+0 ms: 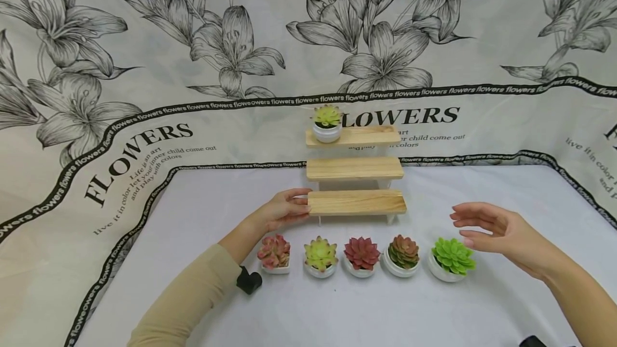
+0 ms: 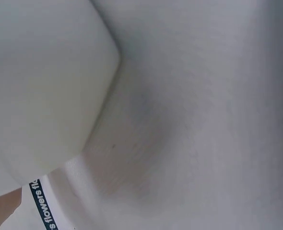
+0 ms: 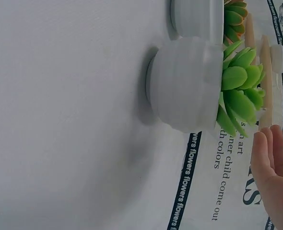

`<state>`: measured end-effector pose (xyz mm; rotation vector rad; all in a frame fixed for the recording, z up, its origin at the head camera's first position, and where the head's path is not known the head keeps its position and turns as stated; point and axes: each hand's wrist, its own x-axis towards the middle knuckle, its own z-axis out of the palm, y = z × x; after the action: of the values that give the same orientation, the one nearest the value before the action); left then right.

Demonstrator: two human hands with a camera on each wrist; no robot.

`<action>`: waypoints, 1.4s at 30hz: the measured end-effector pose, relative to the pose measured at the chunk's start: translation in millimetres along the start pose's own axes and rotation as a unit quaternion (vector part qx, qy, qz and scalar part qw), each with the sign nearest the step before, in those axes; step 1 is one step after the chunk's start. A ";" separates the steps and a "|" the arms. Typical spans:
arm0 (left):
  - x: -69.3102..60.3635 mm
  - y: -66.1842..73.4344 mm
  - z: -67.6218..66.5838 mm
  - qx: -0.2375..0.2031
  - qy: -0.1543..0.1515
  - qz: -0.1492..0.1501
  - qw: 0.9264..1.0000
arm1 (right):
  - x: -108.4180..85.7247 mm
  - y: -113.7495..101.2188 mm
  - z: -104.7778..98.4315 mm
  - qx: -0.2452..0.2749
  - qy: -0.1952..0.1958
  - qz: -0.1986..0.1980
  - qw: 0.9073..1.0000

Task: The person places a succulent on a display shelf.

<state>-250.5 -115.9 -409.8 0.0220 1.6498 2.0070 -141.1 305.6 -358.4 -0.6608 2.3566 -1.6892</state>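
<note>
A three-tier wooden display stand (image 1: pixel 356 202) stands near the middle of the table. My left hand (image 1: pixel 281 210) grips the left end of its lowest board. On the top board sits a potted yellow-green succulent (image 1: pixel 327 122). My right hand (image 1: pixel 496 232) is in the air just right of a bright green potted succulent (image 1: pixel 452 258), its fingers loosely bent and holding nothing. In the right wrist view the white pot (image 3: pixel 187 86) of that plant is close, with the right hand (image 3: pixel 276 177) at the edge. A large pale shape fills much of the left wrist view.
In front of the stand, a row runs from a pink succulent (image 1: pixel 275 253) past a yellow-green one (image 1: pixel 320 255), a dark red one (image 1: pixel 361 255) and a brown-green one (image 1: pixel 403 253). A flower-printed cloth (image 1: pixel 241 138) hangs behind the white table (image 1: pixel 337 315).
</note>
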 end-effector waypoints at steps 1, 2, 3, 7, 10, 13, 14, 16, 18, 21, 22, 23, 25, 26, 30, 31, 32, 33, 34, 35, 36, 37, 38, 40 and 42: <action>0.0 0.1 0.0 0.001 0.000 0.000 1.000 | -1.3 2.1 -0.9 0.002 -0.001 -0.002 1.000; 0.0 0.3 -0.1 0.001 -0.001 0.001 1.000 | -2.7 3.9 -1.9 0.004 -0.002 -0.004 1.000; -0.1 0.7 0.1 0.001 -0.002 0.000 1.000 | -3.9 5.6 -2.9 0.009 -0.004 -0.005 1.000; -1.6 2.7 0.7 -0.005 -0.006 -0.002 1.000 | -7.8 11.5 -6.3 0.016 -0.012 -0.006 1.000; -2.7 4.0 0.7 -0.010 -0.009 -0.003 1.000 | -10.5 16.5 -8.9 0.021 -0.019 -0.003 1.000; -3.5 5.3 0.5 -0.010 -0.012 -0.005 1.000 | -13.4 22.3 -10.8 0.029 -0.029 -0.005 0.999; -3.6 5.7 0.5 -0.011 -0.012 -0.007 1.000 | -14.2 24.3 -11.3 0.032 -0.032 -0.006 0.999; -3.5 6.2 0.5 -0.012 -0.012 -0.009 1.000 | -15.6 28.0 -11.8 0.039 -0.039 -0.006 0.998; -3.3 6.3 0.4 -0.010 -0.014 -0.007 1.000 | -16.8 31.1 -12.3 0.046 -0.044 -0.001 0.998; -2.8 6.5 0.0 -0.012 -0.015 -0.006 1.000 | -18.0 34.7 -12.8 0.055 -0.050 0.012 0.997; -2.6 6.5 -0.3 -0.012 -0.016 -0.005 1.000 | -18.3 35.7 -12.9 0.056 -0.051 0.017 0.997; -2.5 6.5 -0.4 -0.012 -0.017 -0.004 1.000 | -18.6 36.7 -13.0 0.057 -0.052 0.022 0.997; -2.3 6.5 -0.7 -0.014 -0.016 -0.005 1.000 | -18.7 38.6 -13.1 0.057 -0.056 0.027 0.996; -2.3 6.6 -0.7 -0.013 -0.017 -0.004 1.000 | -18.7 39.5 -13.1 0.058 -0.057 0.029 0.996; -2.4 6.5 -0.1 -0.013 -0.017 -0.004 1.000 | -19.5 43.5 -13.1 0.073 -0.067 0.026 0.995; -2.5 6.6 0.1 -0.013 -0.016 -0.003 1.000 | -19.8 44.5 -13.2 0.076 -0.069 0.023 0.994; -2.6 6.6 0.4 -0.013 -0.017 -0.003 1.000 | -20.2 45.4 -13.3 0.080 -0.072 0.020 0.994; -2.7 6.6 0.5 -0.012 -0.017 -0.002 1.000 | -20.6 46.3 -13.3 0.084 -0.075 0.018 0.993; -2.9 6.7 0.7 -0.011 -0.017 -0.001 1.000 | -21.0 47.1 -13.3 0.087 -0.077 0.016 0.993; -3.0 6.8 0.9 -0.010 -0.017 0.000 1.000 | -21.2 47.9 -13.1 0.088 -0.079 0.014 0.993; -3.0 6.7 0.9 -0.010 -0.017 0.000 1.000 | -21.3 48.6 -12.9 0.089 -0.081 0.014 0.993; -3.0 6.8 1.0 -0.010 -0.017 0.000 1.000 | -21.3 49.2 -12.6 0.091 -0.083 0.015 0.992; -3.0 6.7 1.0 -0.009 -0.017 -0.001 1.000 | -21.2 49.8 -12.2 0.092 -0.085 0.018 0.992; -2.8 6.5 1.0 -0.008 -0.016 0.000 1.000 | -20.5 50.7 -11.1 0.092 -0.087 0.028 0.992; -2.6 6.3 1.0 -0.008 -0.015 0.000 1.000 | -19.4 51.1 -9.9 0.089 -0.088 0.045 0.991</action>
<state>-250.4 -116.7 -403.0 0.0472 1.6152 2.0099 -140.7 336.1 -404.8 -0.6336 2.0555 -1.7022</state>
